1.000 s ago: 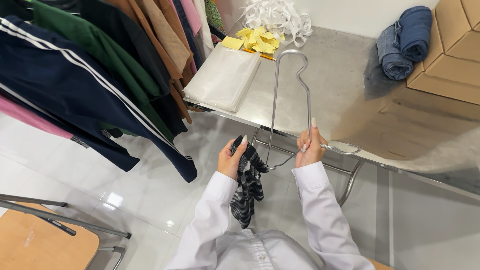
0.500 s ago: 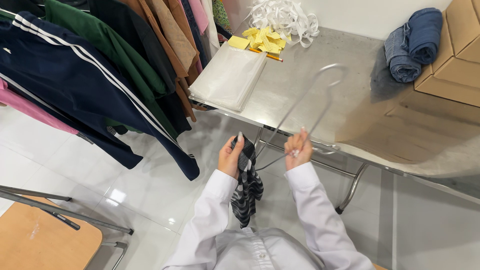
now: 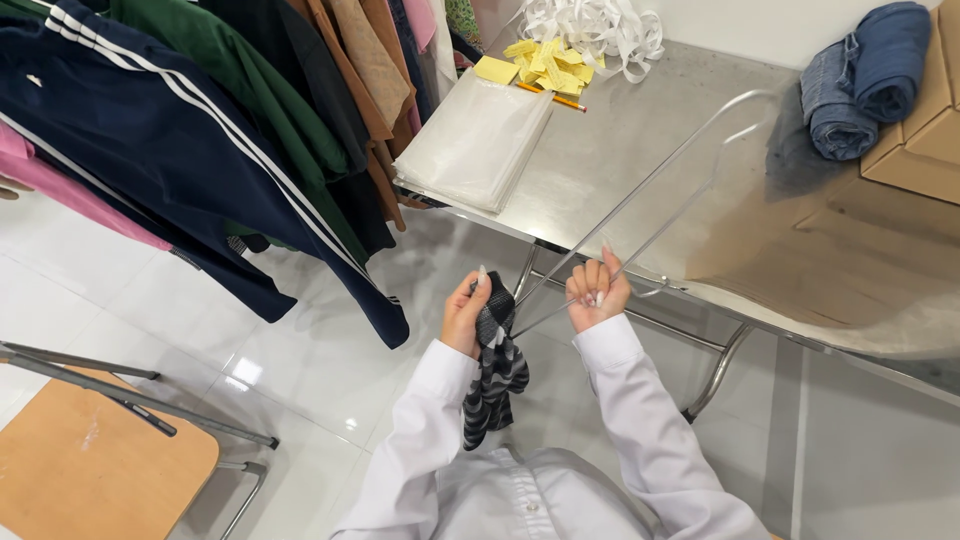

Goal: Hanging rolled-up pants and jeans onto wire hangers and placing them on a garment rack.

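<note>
Both forearms, in white sleeves, rise from the lower edge of the view and converge in front of the torso, above the white tiled floor [image 3: 300,350].

Left hand [image 3: 465,315]: raised, palm turned inward, fingers curled. Its grip is clenched around the upper end of a dark grey striped garment [image 3: 495,375], which hangs limp from the hand down toward the shirt front. The thumb lies along the top edge of the fabric.

Right hand [image 3: 597,290]: held just beside the left, at nearly the same height, fingers folded into a fist. Its grip is grasping the lower end of a bent metal wire frame [image 3: 650,195]. The frame extends up and to the right from the fist, its two wires running side by side and closing in a rounded loop over the steel surface [image 3: 640,150]. The lower wire ends meet the garment between the two hands.

Surroundings: on the surface lie a stack of clear plastic bags [image 3: 475,145], yellow paper slips [image 3: 540,60], a heap of white ribbon [image 3: 590,25] and rolled blue denim [image 3: 865,75], beside cardboard boxes [image 3: 925,125]. A rack of hanging clothes [image 3: 200,130] stands to the left. A wooden chair seat [image 3: 90,470] occupies the lower left corner.
</note>
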